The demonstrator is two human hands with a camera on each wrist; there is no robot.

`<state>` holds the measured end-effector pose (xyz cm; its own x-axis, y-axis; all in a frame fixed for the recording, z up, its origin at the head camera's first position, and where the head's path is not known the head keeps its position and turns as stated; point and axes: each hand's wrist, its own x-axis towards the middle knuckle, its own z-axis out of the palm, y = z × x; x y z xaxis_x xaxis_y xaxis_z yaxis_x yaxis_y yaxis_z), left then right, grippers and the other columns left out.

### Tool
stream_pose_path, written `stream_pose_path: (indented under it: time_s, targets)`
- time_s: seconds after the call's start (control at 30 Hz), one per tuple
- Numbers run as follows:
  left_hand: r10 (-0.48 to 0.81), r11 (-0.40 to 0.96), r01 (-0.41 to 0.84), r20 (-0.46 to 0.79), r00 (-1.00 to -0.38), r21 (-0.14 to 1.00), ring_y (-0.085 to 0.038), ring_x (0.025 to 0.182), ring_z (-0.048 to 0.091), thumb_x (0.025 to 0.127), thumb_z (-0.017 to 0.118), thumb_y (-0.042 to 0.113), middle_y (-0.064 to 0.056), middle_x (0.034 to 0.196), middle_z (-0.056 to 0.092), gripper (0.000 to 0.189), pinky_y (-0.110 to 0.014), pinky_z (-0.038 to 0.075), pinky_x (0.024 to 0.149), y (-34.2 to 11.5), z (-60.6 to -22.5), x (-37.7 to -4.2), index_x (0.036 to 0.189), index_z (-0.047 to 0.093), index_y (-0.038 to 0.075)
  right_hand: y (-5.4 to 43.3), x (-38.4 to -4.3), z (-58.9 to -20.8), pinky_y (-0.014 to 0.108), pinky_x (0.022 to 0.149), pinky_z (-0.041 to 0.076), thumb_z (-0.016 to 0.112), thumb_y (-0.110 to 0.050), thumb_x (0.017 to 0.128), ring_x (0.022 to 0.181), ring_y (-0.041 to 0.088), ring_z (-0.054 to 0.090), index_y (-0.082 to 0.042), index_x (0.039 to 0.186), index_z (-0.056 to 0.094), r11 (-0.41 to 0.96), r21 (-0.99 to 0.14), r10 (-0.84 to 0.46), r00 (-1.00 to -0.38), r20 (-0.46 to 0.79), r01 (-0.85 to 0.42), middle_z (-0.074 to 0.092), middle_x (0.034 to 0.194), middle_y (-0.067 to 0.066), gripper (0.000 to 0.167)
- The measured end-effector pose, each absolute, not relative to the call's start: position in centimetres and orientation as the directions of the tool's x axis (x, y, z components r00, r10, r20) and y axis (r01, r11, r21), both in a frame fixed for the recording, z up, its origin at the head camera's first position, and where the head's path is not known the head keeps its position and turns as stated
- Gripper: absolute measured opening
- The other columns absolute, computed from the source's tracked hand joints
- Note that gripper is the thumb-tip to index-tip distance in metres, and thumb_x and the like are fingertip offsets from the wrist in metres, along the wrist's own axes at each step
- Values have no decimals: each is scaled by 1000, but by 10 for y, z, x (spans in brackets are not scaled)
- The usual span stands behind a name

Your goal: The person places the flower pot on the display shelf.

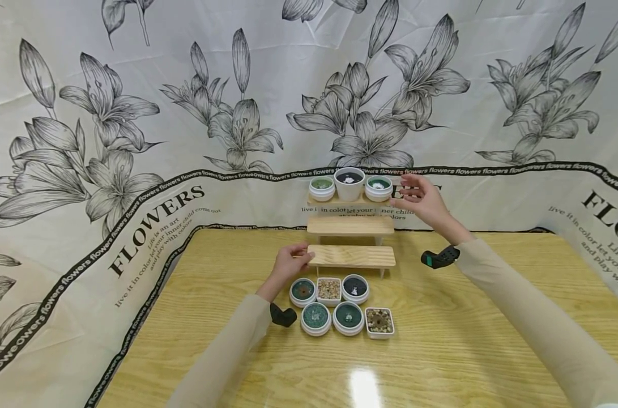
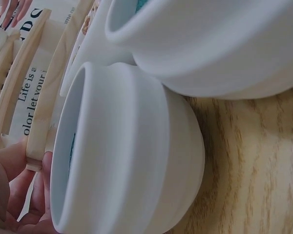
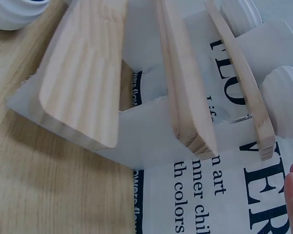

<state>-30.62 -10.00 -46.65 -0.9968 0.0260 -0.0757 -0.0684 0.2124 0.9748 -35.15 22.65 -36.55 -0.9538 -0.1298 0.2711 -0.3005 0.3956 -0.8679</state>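
Observation:
A three-tier stand with pale wooden boards and clear side panels stands at the table's back. My left hand [image 1: 290, 262] pinches the left end of its lowest board [image 1: 352, 256]; in the left wrist view the thumb lies over the board [image 2: 56, 83], with fingers beneath. My right hand [image 1: 423, 201] is just right of the top board, fingers spread loosely beside a white round pot [image 1: 378, 194] with green inside. On that board are also a taller white pot [image 1: 349, 190] with dark contents and a round pot [image 1: 322, 193] with light green contents.
In front of the stand, several small white pots stand in two rows on the wooden table [image 1: 441, 351]. Two are square with pebbles [image 1: 329, 289]; round ones hold green or dark contents [image 1: 315, 318]. A flower-printed cloth [image 1: 258, 204] hangs behind the table.

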Motion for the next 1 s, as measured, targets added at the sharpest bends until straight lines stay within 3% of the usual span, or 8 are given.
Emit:
stream_pose_path:
  time_s: [0.1,0.33,0.63,1.0]
  targets:
    - [23,214,-68,-75,-997,975,-7,68,57,89,68,10,-14,102,62,41,-31,60,70,-100,-467,-306,126,60,-3,228,-347,-369,50,106,41,69,-13,88,121,35,47,-5,146,34,408,-851,-142,-943,300,-332,41,138,22,68]
    - [22,212,-70,-76,-997,975,-7,67,57,88,69,9,-17,105,64,40,-22,57,63,-100,-470,-307,126,60,-3,230,-331,-375,47,104,43,68,-12,88,118,33,48,-1,144,36,417,-837,-152,-935,321,-355,42,135,23,65]
    - [18,217,-69,-75,-997,974,-7,69,57,89,69,9,-16,103,64,40,-20,56,61,-100,-469,-306,125,61,-3,230,-313,-389,14,91,49,70,-10,87,112,27,53,1,139,41,415,-829,-143,-926,348,-376,48,128,12,61]
    - [18,223,-57,-63,-998,973,-9,74,59,89,69,10,-14,101,63,40,-25,59,65,-100,-469,-306,125,61,-3,225,-286,-403,10,85,50,73,-5,83,102,12,57,3,133,46,372,-821,-199,-901,385,-433,51,120,4,58]
